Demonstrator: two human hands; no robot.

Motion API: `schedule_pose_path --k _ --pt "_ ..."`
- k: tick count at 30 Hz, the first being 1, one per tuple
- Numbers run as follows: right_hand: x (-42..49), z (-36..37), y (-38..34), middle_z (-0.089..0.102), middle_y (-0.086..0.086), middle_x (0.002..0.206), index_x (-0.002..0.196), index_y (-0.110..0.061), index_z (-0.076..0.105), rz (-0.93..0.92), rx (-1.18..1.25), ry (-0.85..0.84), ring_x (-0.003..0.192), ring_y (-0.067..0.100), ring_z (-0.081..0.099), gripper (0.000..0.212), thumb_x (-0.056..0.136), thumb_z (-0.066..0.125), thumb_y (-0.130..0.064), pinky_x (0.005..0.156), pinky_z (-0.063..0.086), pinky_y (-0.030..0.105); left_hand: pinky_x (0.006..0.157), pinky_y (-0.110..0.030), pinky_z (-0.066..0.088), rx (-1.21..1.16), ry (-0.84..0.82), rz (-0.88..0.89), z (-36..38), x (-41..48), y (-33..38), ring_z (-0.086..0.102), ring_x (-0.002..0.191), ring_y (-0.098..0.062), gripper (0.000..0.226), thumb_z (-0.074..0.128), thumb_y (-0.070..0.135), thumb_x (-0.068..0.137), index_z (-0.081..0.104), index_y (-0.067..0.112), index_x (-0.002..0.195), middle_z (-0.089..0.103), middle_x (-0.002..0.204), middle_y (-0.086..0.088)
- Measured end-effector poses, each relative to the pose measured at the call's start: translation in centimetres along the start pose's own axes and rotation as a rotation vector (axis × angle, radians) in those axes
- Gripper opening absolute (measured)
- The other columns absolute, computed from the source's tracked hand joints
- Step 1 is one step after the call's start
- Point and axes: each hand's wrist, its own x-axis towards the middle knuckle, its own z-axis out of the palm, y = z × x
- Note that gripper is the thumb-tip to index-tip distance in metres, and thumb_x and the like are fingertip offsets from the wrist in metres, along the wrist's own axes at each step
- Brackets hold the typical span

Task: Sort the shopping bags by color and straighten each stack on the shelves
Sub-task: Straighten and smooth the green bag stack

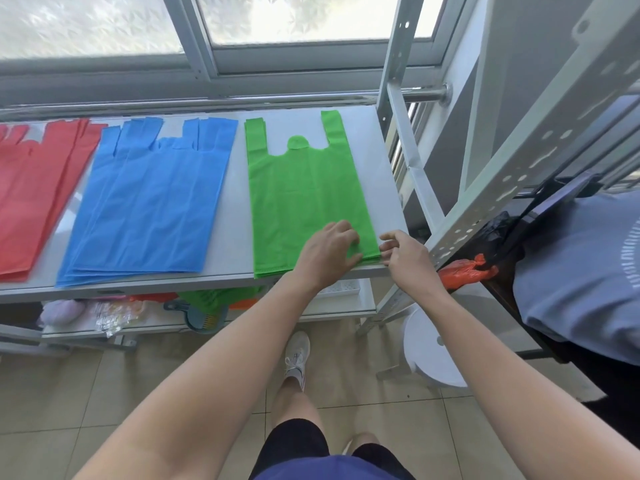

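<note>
The green bags [304,199] lie long way front to back at the shelf's [381,188] right end. The left hand [327,251] presses flat on their front right corner. The right hand [405,254] touches it with curled fingers; I cannot tell if it pinches.

perhaps a storeroom, metal shelving [378,174], stacked shopping bags [149,202]

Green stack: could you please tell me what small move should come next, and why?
Probably tap the near-right corner flush with the right hand while the left hand presses the green stack flat: the layer edges there look slightly staggered.
</note>
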Motion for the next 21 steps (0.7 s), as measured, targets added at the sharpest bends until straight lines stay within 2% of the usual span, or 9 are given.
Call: schedule_pose_path --k 4,8,11,14,17,21 --pt "0.1 -0.2 -0.1 0.070 0.011 0.105 0.121 -0.010 0.064 0.113 0.198 -0.019 0.098 0.021 0.070 0.044 0.096 0.033 0.010 0.086 0.061 0.030 0.080 -0.037 0.057 0.097 -0.010 0.033 0.3 0.3 -0.1 0.060 0.094 -0.019 0.036 0.074 0.046 0.089 0.069 0.013 0.100 0.064 0.105 0.000" --pt "0.4 -0.1 0.0 0.072 0.016 0.109 0.120 -0.011 0.062 0.208 0.412 -0.028 0.095 0.020 0.071 0.041 0.100 0.034 0.011 0.078 0.058 0.023 0.074 -0.034 0.056 0.153 -0.010 0.028 0.3 0.3 0.4 0.059 0.090 -0.018 0.044 0.075 0.054 0.086 0.068 0.012 0.099 0.064 0.103 -0.001" --pt "0.4 -0.4 -0.2 0.074 0.015 0.109 0.121 -0.011 0.063 0.262 0.549 -0.050 0.095 0.018 0.073 0.042 0.099 0.035 0.012 0.076 0.057 0.023 0.070 -0.029 0.052 0.137 0.000 -0.001 0.5 0.3 0.6 0.059 0.087 -0.017 0.041 0.073 0.051 0.089 0.069 0.012 0.099 0.064 0.101 0.000" --pt "0.3 -0.6 -0.5 0.074 0.013 0.109 0.126 -0.011 0.060 0.282 0.596 -0.084 0.101 0.021 0.074 0.042 0.101 0.035 0.010 0.076 0.058 0.025 0.067 -0.033 0.054 0.090 0.025 -0.035 0.4 0.2 0.7 0.059 0.083 -0.018 0.027 0.065 0.038 0.093 0.070 0.012 0.097 0.064 0.095 0.000" --pt "0.5 -0.6 -0.8 0.073 0.015 0.111 0.129 -0.010 0.058 0.313 0.570 -0.127 0.101 0.024 0.075 0.034 0.103 0.041 0.005 0.077 0.060 0.028 0.070 -0.035 0.054 0.031 0.035 -0.067 0.2 -0.3 0.9 0.061 0.085 -0.021 0.018 0.065 0.023 0.090 0.065 0.011 0.103 0.064 0.094 -0.001" --pt "1.7 -0.4 -1.8 0.073 0.018 0.111 0.125 -0.005 0.059 0.336 0.506 -0.152 0.093 0.026 0.077 0.024 0.107 0.045 -0.005 0.076 0.063 0.032 0.085 -0.039 0.053 0.107 0.005 -0.035 0.9 -1.2 1.1 0.061 0.100 -0.024 0.044 0.065 0.020 0.083 0.056 0.011 0.125 0.066 0.112 -0.004"
